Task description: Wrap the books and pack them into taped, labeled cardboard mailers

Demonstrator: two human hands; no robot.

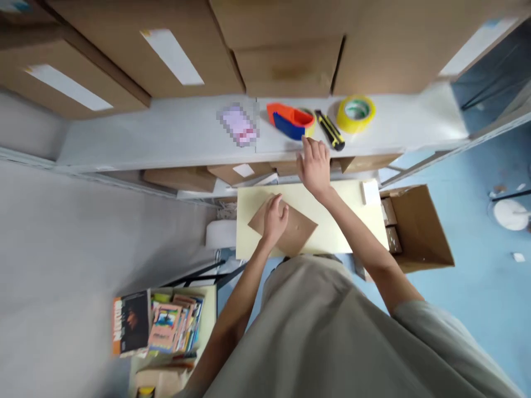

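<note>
My left hand rests on a flat brown piece of cardboard, fingers extended and thumb apart, on a pale yellow table. My right hand reaches up to the front edge of the shelf, fingers slightly bent and holding nothing that I can see. Its fingertips are right by an orange and blue tape dispenser; I cannot tell whether they touch it. Just right of the dispenser lies a black and yellow utility knife. Further right is a roll of yellow tape.
Large cardboard boxes line the back of the white shelf. A blurred-out object lies on it. A small white box sits on the table. An open carton stands right; books are stacked lower left.
</note>
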